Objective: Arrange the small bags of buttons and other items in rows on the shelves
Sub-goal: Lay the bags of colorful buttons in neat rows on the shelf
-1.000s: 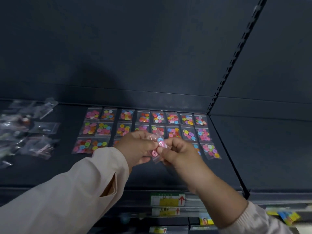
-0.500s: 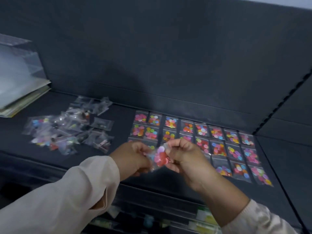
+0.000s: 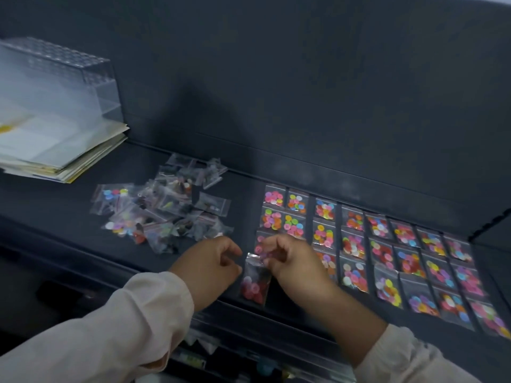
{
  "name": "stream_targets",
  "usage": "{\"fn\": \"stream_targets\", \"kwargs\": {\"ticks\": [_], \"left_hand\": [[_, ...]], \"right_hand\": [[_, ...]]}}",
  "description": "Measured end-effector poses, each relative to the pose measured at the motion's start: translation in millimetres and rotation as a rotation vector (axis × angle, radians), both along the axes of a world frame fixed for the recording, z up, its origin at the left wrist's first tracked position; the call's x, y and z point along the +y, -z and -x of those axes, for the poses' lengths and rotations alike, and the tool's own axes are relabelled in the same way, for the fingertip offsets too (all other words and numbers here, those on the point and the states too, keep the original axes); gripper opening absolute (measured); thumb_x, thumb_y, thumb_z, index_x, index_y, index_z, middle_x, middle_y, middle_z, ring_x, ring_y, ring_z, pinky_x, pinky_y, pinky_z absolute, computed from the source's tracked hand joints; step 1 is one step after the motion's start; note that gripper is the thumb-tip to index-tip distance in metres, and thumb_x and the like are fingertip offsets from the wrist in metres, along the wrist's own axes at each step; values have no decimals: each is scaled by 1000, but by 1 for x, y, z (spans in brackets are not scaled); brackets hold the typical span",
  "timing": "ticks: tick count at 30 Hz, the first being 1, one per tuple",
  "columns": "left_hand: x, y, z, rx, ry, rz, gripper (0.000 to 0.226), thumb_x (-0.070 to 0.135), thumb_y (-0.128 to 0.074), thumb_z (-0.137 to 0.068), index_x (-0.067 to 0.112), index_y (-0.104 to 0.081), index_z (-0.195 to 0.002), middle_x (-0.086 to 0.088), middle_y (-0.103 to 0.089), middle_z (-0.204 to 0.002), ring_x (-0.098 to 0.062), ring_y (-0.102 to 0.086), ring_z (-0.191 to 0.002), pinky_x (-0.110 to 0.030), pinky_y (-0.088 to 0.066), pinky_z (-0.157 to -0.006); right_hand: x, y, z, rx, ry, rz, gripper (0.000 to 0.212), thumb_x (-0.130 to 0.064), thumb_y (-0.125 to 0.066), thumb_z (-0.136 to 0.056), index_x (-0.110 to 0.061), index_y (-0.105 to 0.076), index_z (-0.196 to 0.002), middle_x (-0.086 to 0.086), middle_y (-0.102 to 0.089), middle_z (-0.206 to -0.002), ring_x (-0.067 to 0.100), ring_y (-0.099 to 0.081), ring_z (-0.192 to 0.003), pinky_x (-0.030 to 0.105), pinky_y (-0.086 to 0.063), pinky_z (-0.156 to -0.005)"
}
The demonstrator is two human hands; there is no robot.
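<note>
A small clear bag of pink and red buttons (image 3: 255, 286) hangs upright above the front of the dark shelf (image 3: 69, 217). My right hand (image 3: 290, 261) pinches its top edge. My left hand (image 3: 213, 264) is just left of the bag with fingers curled, its fingertips at the bag's top left corner; whether it grips is unclear. To the right, many small bags of coloured buttons (image 3: 387, 252) lie in neat rows. A loose heap of unsorted bags (image 3: 163, 214) lies to the left of my hands.
A clear plastic box (image 3: 55, 87) sits on a stack of papers (image 3: 63, 153) at the far left of the shelf. The dark back panel (image 3: 276, 92) rises behind. Lower shelves with price labels (image 3: 193, 360) show below the front edge.
The view has swung left and down, bringing the loose heap and plastic box into sight. The bag now hangs lower, nearer the shelf's front, held from its top by my right hand.
</note>
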State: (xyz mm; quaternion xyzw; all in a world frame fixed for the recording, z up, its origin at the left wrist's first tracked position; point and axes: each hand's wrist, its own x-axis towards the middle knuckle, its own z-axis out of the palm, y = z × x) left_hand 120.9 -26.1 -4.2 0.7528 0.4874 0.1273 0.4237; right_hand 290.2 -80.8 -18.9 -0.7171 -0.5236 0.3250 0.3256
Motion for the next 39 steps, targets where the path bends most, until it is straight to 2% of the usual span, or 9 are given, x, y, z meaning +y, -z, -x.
{"fn": "stream_targets", "kwargs": {"ticks": [3, 6, 12, 19, 23, 30, 34, 36, 39], "left_hand": [[1, 6, 2, 34, 66, -89, 15, 22, -61, -87, 34, -55, -94, 16, -61, -90, -7, -60, -89, -28, -49, -87], [0, 9, 1, 30, 186, -226, 14, 21, -58, -88, 27, -62, -100, 10, -61, -97, -8, -57, -94, -28, -46, -89], [-2, 19, 0, 73, 535, -369, 32, 17, -42, -93, 25, -62, -117, 11, -59, -122, -8, -46, -115, -26, -36, -101], [-1, 20, -3, 106, 593, -404, 37, 16, -42, -96, 29, -55, -128, 15, -53, -133, -7, -43, -121, -16, -30, -101], [-1, 20, -2, 98, 598, -411, 38, 15, -43, -95, 28, -55, -129, 13, -52, -134, -8, -43, -123, -15, -28, -104], [8, 13, 15, 134, 418, -442, 48, 35, -44, -96, 36, -31, -143, 14, -23, -153, -3, -17, -140, -12, -10, -107], [27, 2, 40, 149, 259, -544, 54, 48, -38, -89, 29, -42, -138, 9, -36, -147, -9, -30, -135, -12, -13, -103], [38, -3, 57, 183, 196, -571, 58, 45, -39, -81, 24, -51, -133, 3, -46, -141, -16, -41, -130, -19, -22, -104], [58, -2, 85, 257, 103, -618, 51, 39, -48, -78, 16, -61, -121, -7, -59, -127, -27, -55, -117, -33, -38, -101]], "right_hand": [[-13, -4, -2, -434, -70, -166, 32, -11, -56, -89, -23, -62, -118, -10, -58, -119, 10, -52, -110, 18, -40, -93], [-28, -1, -3, -565, -268, -291, 29, -6, -56, -85, -19, -67, -109, -3, -67, -110, 16, -59, -102, 27, -49, -89], [-42, 14, -6, -642, -415, -247, 38, -8, -58, -76, -20, -69, -110, -5, -69, -110, 13, -63, -97, 27, -52, -89], [-43, 18, -8, -664, -409, -252, 43, -5, -61, -73, -20, -66, -114, -4, -69, -108, 15, -65, -95, 24, -47, -88], [-45, 20, -9, -676, -416, -211, 42, -7, -58, -76, -20, -66, -116, -3, -68, -112, 16, -64, -99, 24, -44, -92], [-24, 11, 0, -674, -328, -270, 33, -13, -55, -85, -17, -65, -117, 2, -65, -120, 21, -61, -109, 36, -46, -98], [8, -4, 22, -730, -355, -245, 40, -31, -38, -91, -18, -63, -120, 1, -62, -125, 21, -56, -116, 28, -31, -104], [26, -11, 39, -726, -395, -218, 42, -33, -38, -94, -21, -54, -130, -1, -52, -137, 20, -44, -127, 24, -20, -106], [54, -11, 63, -719, -493, -190, 44, -29, -43, -96, -22, -42, -139, 0, -36, -148, 21, -31, -135, 25, -18, -109]]}}
